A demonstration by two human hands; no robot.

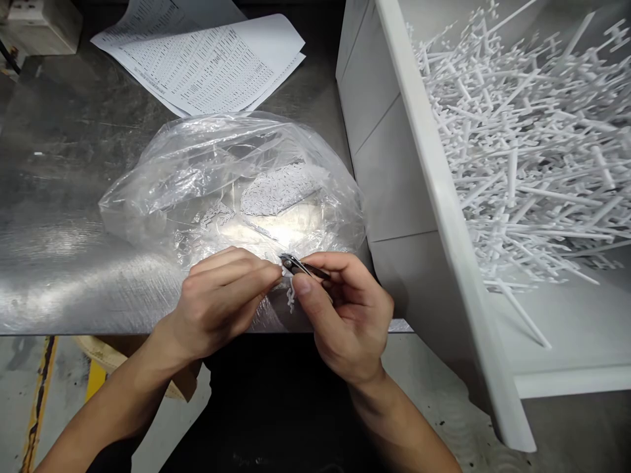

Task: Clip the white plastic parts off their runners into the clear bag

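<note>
My right hand (345, 305) is gripping the small cutters (306, 265), their long axis slanting leftward and away from me toward my left hand (224, 295), which is pinching the white plastic piece (290, 299); it is dangling between both hands, just below the cutters' tips.

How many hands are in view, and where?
2. The left hand is left of centre, its fingertips at a small white piece; the right hand is beside it, holding small cutters. Both are near the clear bag. No other hand shows.
</note>
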